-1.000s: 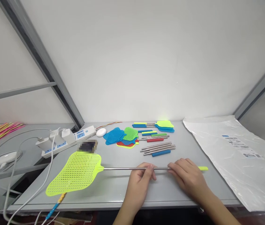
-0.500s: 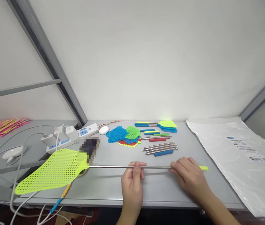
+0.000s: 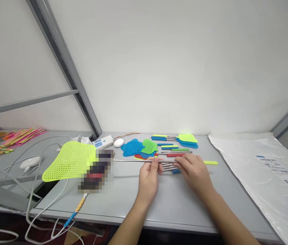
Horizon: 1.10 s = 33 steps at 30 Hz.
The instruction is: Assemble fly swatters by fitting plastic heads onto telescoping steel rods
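Observation:
A yellow-green fly swatter (image 3: 68, 160) with a thin metal shaft is held level across the table. Its perforated head points left. My left hand (image 3: 149, 178) pinches the middle of the shaft, thumb on top. Farther right, my right hand (image 3: 194, 173) is wrapped round the shaft near the yellow-green grip (image 3: 210, 163), which sticks out past it. Behind the hands lie metal rods (image 3: 168, 167), partly covered by my fingers. Loose swatter heads (image 3: 132, 147) in blue, green and red are piled beyond, with coloured grips (image 3: 181, 150) to their right.
Finished-looking swatters (image 3: 187, 139) lie stacked by the wall. At left are a power strip (image 3: 104, 142), a white rounded device (image 3: 119, 143), a pixelated phone-like item (image 3: 96, 173) and loose cables (image 3: 28, 204). A white plastic bag (image 3: 258, 163) covers the right side.
Both hands have lifted the swatter up and away from the table's front edge. Its head has swung upward and right in view. The camera view has shifted slightly left.

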Motion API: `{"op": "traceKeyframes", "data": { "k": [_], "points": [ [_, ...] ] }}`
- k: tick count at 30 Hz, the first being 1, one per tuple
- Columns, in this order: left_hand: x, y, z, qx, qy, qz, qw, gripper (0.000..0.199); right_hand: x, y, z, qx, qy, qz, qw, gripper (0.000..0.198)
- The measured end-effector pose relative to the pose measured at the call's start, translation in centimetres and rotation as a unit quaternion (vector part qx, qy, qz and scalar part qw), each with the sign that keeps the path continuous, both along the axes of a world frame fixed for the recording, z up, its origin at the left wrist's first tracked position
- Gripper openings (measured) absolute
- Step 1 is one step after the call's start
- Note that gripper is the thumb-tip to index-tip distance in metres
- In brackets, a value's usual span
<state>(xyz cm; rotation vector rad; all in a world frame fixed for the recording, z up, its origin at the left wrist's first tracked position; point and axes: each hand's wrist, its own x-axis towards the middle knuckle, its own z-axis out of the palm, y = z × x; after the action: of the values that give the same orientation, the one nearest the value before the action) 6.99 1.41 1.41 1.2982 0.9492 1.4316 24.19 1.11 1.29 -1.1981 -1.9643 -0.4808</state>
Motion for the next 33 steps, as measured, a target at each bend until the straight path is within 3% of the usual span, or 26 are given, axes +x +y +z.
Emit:
{"op": "traceKeyframes", "data": {
  "k": [8, 12, 15, 23, 33],
  "points": [
    [-0.2, 0.2, -1.1, 0.002, -0.036, 0.072, 0.997, 0.045, 1.1, 0.5, 0.2, -0.001, 0.001, 0.010, 1.000, 0.014],
    [-0.6, 0.3, -1.2, 0.004, -0.059, 0.098, 0.993, 0.037, 1.4, 0.5, 0.1, 0.007, 0.010, -0.001, 1.000, 0.014],
    [-0.5, 0.6, -1.0, -0.006, -0.028, 0.084, 0.996, 0.039, 1.9, 0.5, -0.4, 0.010, 0.016, -0.017, 1.000, 0.014],
    [2.8, 0.5, -0.5, -0.042, 0.000, -0.074, 0.996, 0.046, 2.3, -0.3, -1.4, 0.027, 0.026, -0.050, 0.998, 0.013],
    [2.3, -0.5, -0.2, -0.038, -0.019, 0.019, 0.999, 0.041, 3.5, -1.2, -1.3, 0.031, -0.007, -0.032, 0.999, 0.009]
  ]
}}
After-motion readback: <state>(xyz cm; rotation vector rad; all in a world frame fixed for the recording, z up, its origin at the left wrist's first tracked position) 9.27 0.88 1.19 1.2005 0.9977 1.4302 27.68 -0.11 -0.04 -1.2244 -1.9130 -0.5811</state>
